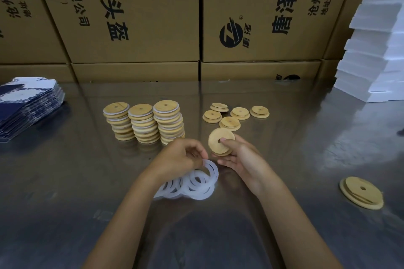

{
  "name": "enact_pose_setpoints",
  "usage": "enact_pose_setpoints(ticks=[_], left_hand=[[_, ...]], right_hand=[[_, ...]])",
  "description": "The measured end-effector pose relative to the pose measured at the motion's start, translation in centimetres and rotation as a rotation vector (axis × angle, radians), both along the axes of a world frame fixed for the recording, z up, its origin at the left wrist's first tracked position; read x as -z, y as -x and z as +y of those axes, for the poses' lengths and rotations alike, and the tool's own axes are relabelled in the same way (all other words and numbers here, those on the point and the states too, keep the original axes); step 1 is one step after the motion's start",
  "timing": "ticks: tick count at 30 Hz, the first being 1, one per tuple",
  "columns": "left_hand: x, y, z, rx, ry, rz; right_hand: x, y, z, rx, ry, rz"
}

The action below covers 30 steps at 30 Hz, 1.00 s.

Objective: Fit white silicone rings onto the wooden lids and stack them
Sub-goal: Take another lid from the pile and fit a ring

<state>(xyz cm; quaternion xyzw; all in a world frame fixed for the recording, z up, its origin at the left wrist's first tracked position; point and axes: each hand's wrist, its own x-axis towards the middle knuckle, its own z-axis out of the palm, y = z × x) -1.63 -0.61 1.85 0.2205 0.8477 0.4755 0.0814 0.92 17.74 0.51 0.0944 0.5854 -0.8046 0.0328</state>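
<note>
Right hand (238, 157) grips one wooden lid (220, 144), tilted, face toward the camera; left hand (181, 157) pinches a white ring (213, 169) above the ring pile (185, 188); three stacks (143, 123), five loose lids (235, 114) on the table (65, 181).

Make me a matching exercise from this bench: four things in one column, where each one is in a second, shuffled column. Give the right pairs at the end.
Things
1. silicone ring
2. wooden lid
3. three lid stacks
4. lone lid

Places
A. on the table at the far right, apart from the others
B. gripped in the right hand
C. standing side by side behind the left hand
D. pinched in the left hand above the ring pile

Pairs: 1-D, 2-B, 3-C, 4-A
</note>
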Motion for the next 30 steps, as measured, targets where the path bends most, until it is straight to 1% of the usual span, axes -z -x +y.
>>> enact_pose_setpoints(ticks=[3,5,7,9,14,20,24,30], left_hand=[[-0.1,0.0,0.0,-0.02,-0.032,-0.023],[-0.3,0.0,0.1,-0.03,-0.136,-0.049],[-0.5,0.0,0.3,-0.071,-0.22,-0.026],[-0.6,0.1,0.6,-0.124,-0.262,0.022],[-0.5,0.1,1.0,-0.186,-0.292,0.12],[-0.4,0.2,1.0,-0.237,-0.307,0.174],[-0.5,0.2,0.8,-0.23,-0.28,0.178],[-0.4,0.3,0.6,-0.22,-0.247,0.132]], right_hand=[[0.0,0.0,-0.1,-0.023,0.005,-0.003],[0.1,-0.1,-0.2,-0.056,0.07,-0.012],[0.0,-0.3,-0.4,-0.105,0.126,-0.029],[-0.2,-0.4,-0.5,-0.17,0.114,-0.035],[-0.3,-0.9,-0.9,-0.287,-0.013,0.012],[-0.2,-1.0,-1.0,-0.267,-0.152,0.044],[-0.1,-1.0,-0.9,-0.257,-0.155,0.067],[0.0,-1.0,-0.7,-0.238,-0.145,0.096]])
